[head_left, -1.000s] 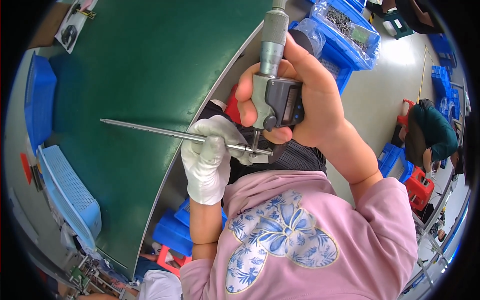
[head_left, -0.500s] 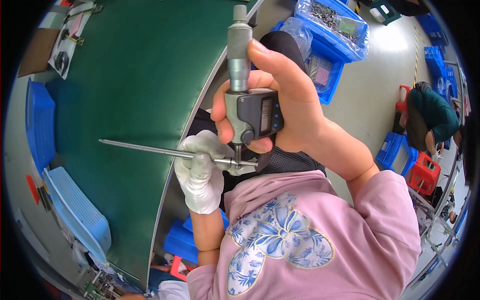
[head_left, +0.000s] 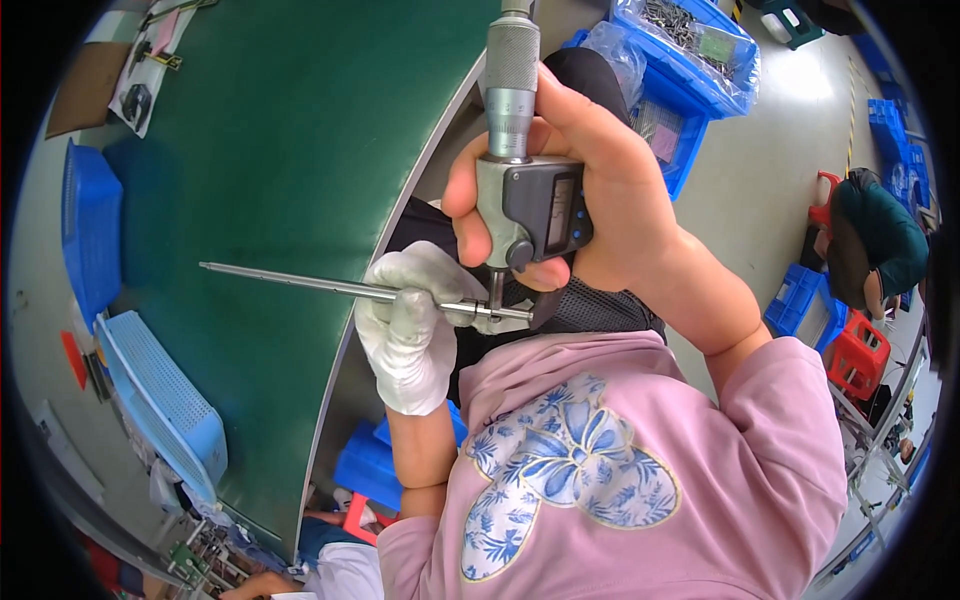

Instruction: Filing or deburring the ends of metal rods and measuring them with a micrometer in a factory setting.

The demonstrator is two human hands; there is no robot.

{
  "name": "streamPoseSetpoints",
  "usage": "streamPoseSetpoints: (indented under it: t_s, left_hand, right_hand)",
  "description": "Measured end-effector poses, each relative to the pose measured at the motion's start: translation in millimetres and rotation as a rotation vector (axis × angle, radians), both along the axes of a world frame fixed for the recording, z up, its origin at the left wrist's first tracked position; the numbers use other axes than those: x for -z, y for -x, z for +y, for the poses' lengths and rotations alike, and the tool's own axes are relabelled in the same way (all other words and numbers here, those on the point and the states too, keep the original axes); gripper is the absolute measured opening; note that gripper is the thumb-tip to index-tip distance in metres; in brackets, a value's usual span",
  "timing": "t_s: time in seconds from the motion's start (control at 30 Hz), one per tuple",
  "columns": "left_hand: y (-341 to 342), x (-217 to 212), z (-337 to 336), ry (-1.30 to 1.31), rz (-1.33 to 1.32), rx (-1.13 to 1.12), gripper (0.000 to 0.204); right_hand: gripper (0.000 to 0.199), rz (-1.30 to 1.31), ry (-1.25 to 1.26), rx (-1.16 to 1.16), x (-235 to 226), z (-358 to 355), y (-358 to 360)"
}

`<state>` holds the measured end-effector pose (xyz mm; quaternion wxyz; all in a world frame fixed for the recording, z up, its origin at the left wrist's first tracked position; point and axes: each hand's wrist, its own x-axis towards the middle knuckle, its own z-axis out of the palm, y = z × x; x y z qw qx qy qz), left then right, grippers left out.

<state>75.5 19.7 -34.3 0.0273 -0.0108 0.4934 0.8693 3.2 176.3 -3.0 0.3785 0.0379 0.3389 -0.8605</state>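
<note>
My left hand (head_left: 410, 330), in a white glove, is closed around a thin metal rod (head_left: 290, 280). The rod's long end reaches left over the green table. Its short right end lies at the measuring faces of a digital micrometer (head_left: 530, 205). My bare right hand (head_left: 615, 190) is wrapped round the micrometer's frame, thumb beside the knurled thimble (head_left: 512, 55). The micrometer stands upright, with its small display and blue buttons showing. Its spindle comes down onto the rod; whether it presses tight I cannot tell. Part of the frame below is hidden by fingers and shadow.
The green table (head_left: 260, 150) bears a blue bin (head_left: 92, 230) and a light blue basket (head_left: 165, 400) along its far left. Blue crates (head_left: 690, 50) with metal parts stand at the upper right. A person (head_left: 880, 235) bends beside a red stool (head_left: 858, 355).
Both hands, with the micrometer and rod, have shifted slightly right and up in the picture. The grip on each is the same.
</note>
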Motion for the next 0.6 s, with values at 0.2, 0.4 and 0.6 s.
streamPoseSetpoints:
  t_s: [0.2, 0.4, 0.6]
  left_hand:
    - [-1, -3, 2, -0.012, -0.003, 0.004, 0.03]
    - [-1, -2, 1, -0.009, -0.008, 0.011, 0.03]
    - [-2, 1, 2, -0.027, -0.012, 0.005, 0.031]
  right_hand:
    - [0.072, -0.015, 0.051, 0.004, 3, 2, -2]
    - [0.074, -0.016, -0.114, 0.003, -4, 0, 0]
    - [0.072, -0.027, -0.096, 0.006, -4, 1, -2]
